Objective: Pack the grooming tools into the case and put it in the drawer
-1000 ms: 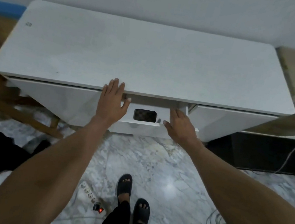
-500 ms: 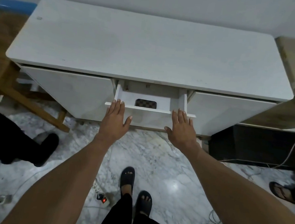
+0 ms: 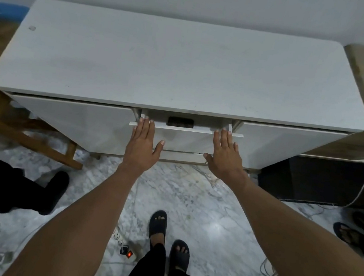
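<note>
Drawer [image 3: 184, 138] is the landmark: a white middle drawer of a long white cabinet [image 3: 180, 69], seen only slightly pulled out, with a narrow strip of its interior left visible below the cabinet top. Its long axis runs left to right, parallel to the cabinet's front edge, and its front panel faces the person.

Inside that strip, near the drawer's middle and close behind the front panel, the dark patterned case [image 3: 180, 122] is seen lying on the drawer floor. Only its near part is shown; the rest is hidden under the cabinet top. The visible part is wider than it is deep, so its long axis appears to lie left to right, along the drawer front. Whether the case is closed cannot be told.

The left hand [image 3: 142, 146] is laid flat against the left part of the drawer front, fingers straight and together, tips reaching the panel's top edge, thumb spread toward the drawer's centre. Nothing is grasped by it. The right hand [image 3: 225, 157] is placed likewise on the right part of the drawer front, spread flat and empty, thumb pointed inward.

Closed white cabinet fronts are seen on either side of the drawer. Below the drawer, marble floor [image 3: 192, 196], the person's dark sandals [image 3: 158, 224] and a power strip [image 3: 125, 245] with a lit red switch are seen.
</note>
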